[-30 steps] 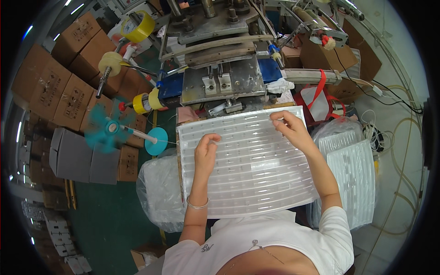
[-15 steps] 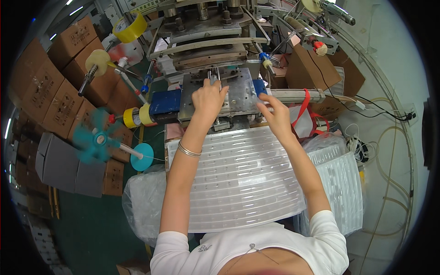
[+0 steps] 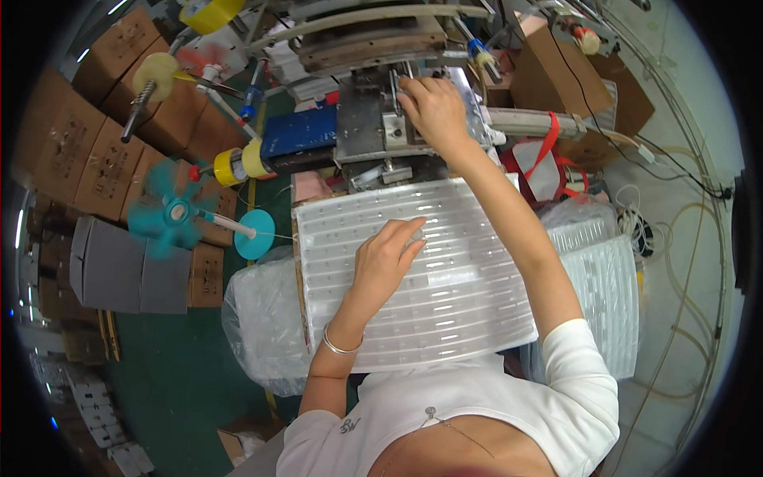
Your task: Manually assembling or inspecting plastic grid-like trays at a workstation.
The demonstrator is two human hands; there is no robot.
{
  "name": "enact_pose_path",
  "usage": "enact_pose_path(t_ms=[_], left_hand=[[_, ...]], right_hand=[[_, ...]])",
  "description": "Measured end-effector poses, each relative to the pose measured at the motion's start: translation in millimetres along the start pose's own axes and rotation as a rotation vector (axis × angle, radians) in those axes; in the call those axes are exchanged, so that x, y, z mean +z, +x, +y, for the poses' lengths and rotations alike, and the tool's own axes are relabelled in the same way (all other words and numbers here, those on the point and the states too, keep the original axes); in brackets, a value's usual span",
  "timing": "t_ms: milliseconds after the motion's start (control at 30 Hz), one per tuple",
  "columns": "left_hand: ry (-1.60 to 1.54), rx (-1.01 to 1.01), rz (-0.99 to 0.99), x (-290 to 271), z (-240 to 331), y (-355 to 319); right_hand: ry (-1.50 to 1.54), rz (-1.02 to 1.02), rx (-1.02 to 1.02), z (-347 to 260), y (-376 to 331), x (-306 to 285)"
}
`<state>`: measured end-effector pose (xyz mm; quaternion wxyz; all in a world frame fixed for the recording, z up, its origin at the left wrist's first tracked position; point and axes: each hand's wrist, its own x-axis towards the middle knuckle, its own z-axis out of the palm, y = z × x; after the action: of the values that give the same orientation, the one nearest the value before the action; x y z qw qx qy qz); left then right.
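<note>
Head view: right hand (image 3: 435,111) bends over the steel plate (image 3: 359,133) beside a metal block (image 3: 394,130), its grip hidden; left hand (image 3: 385,258), thumb and fingers apart, is above the ribbed tray (image 3: 477,324) before the chest. The tray looks light, bendy, slick: hold its rim. Half a second ago, the left hand was at the plate.

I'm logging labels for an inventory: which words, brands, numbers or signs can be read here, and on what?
Stacked brown cardboard boxes at left: dark printed marks, too small and blurred to read.
Small, low brown cardboard box: dark print, also too small to read.
White short-sleeved shirt: dark lettering on the chest, not copied out here.
Elsewhere I can make out none.
</note>
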<state>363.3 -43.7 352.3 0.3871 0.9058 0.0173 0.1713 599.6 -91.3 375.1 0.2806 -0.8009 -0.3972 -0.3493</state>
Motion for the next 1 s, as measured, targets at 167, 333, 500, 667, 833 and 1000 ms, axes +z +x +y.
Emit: enact_pose_path(t_ms=[167,333,500,667,833,1000], left_hand=[[0.087,0.086,-0.048,17,2,-8],[0.283,0.274,-0.291,44,0,-19],[0.442,0.331,-0.456,71,-15,-32],[0.205,0.256,-0.258,78,10,-26],[0.215,0.341,-0.344,116,8,-22],[0.318,0.463,-0.354,111,-12,-25]], right_hand=[[0.136,0.068,0.074,14,-29,-31],[0.365,-0.391,0.216,12,-86,-115],[0.279,-0.939,-0.133,3,-185,-143],[0.232,-0.993,-0.132,16,-208,-144],[0.551,-0.687,0.336,36,-144,-150],[0.612,-0.498,0.547,30,-125,-149]])
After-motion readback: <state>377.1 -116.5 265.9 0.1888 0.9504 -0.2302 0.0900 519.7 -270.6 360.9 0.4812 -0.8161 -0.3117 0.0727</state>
